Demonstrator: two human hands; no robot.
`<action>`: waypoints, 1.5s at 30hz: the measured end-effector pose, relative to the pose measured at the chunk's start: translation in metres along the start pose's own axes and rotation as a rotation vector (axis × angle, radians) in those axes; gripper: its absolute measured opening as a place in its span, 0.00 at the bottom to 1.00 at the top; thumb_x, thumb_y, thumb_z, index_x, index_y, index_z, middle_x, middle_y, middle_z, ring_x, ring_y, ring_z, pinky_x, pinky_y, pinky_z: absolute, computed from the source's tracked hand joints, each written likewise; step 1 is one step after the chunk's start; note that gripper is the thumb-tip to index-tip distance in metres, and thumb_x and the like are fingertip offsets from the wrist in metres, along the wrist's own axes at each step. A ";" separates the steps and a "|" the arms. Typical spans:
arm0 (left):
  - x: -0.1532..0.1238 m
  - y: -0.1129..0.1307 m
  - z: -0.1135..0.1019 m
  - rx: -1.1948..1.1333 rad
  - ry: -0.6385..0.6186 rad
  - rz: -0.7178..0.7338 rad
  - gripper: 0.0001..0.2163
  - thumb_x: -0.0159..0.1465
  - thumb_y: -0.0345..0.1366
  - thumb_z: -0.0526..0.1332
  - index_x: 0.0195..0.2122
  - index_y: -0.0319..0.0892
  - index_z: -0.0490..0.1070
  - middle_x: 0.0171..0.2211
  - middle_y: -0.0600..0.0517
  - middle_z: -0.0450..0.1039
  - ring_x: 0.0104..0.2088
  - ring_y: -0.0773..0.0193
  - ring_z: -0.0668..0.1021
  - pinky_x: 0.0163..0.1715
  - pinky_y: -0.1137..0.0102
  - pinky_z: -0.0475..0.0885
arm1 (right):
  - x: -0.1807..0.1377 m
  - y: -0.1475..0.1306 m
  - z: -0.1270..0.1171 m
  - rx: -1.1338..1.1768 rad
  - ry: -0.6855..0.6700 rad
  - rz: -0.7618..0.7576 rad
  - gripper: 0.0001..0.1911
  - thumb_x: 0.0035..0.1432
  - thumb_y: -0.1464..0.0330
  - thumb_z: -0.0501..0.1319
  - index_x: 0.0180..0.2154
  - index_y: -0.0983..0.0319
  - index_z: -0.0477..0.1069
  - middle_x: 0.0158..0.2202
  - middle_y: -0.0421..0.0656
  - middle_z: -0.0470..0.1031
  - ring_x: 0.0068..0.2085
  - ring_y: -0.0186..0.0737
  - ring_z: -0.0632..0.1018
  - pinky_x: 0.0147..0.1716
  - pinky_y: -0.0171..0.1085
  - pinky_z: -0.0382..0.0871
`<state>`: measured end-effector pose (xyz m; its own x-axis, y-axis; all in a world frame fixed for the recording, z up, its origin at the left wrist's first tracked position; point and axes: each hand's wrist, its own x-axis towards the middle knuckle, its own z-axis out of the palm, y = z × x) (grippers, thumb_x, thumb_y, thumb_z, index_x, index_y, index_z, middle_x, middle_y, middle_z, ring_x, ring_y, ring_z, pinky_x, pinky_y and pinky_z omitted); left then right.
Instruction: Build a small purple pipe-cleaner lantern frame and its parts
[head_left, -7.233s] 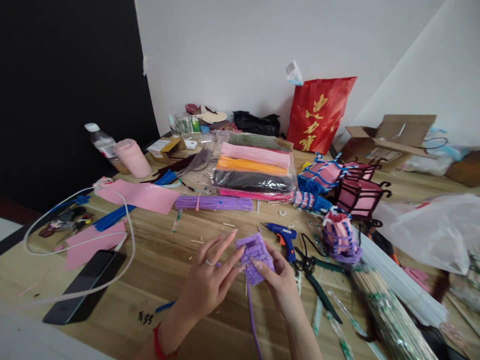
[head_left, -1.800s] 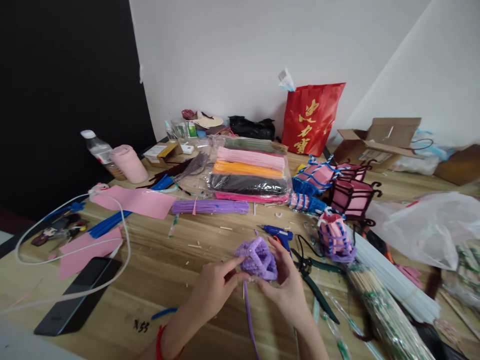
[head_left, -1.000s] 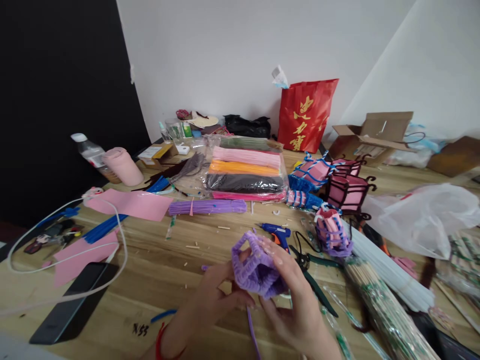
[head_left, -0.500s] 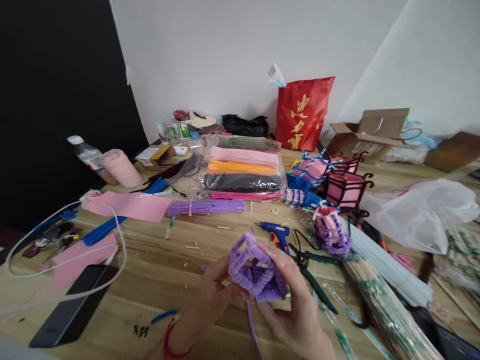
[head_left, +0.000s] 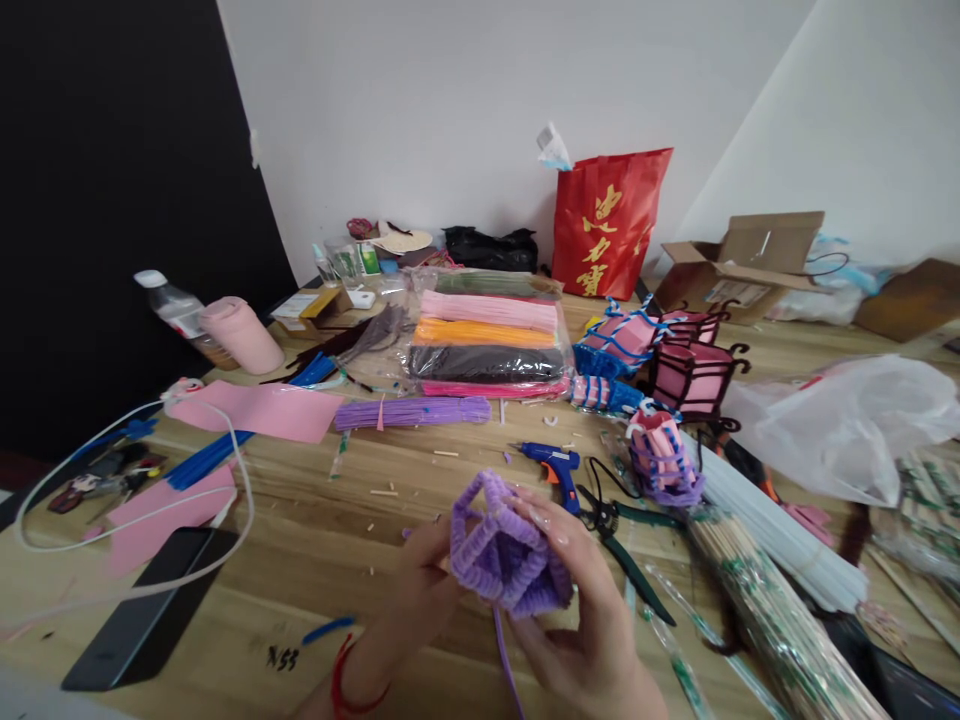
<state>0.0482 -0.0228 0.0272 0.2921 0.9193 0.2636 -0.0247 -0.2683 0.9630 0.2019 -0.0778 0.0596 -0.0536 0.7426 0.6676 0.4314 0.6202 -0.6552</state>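
Both of my hands hold a small purple pipe-cleaner basket [head_left: 501,546] above the wooden table [head_left: 322,540], near its front edge. My left hand [head_left: 424,590] grips its left side from below with the fingers curled. My right hand [head_left: 581,605] wraps over its right side, fingertips on the rim. A loose purple pipe-cleaner tail [head_left: 505,665] hangs down from the basket between my wrists. The basket's open mouth faces me.
A blue glue gun [head_left: 551,464] and dark pliers [head_left: 619,545] lie just beyond my right hand. Finished pink lanterns [head_left: 694,375], a purple stem bundle [head_left: 412,411], bagged coloured stems [head_left: 487,340], wooden skewers [head_left: 772,610], a phone [head_left: 139,605] and pink paper [head_left: 255,410] crowd the table.
The flat woven piece has become a raised basket shape. I have lifted it off the table and turned its opening toward me. My right hand has closed further over it.
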 end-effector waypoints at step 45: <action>0.038 -0.018 0.012 0.008 -0.300 -0.617 0.16 0.58 0.48 0.57 0.31 0.39 0.71 0.10 0.59 0.65 0.10 0.70 0.68 0.10 0.78 0.61 | -0.020 0.072 0.030 0.642 0.308 0.815 0.35 0.39 0.68 0.72 0.50 0.59 0.62 0.41 0.45 0.77 0.40 0.44 0.78 0.40 0.43 0.73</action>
<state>0.0714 0.0132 0.0187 0.5023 0.7857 -0.3611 0.2383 0.2756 0.9313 0.2066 -0.0403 -0.0118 0.3037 0.9514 -0.0510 -0.3222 0.0521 -0.9452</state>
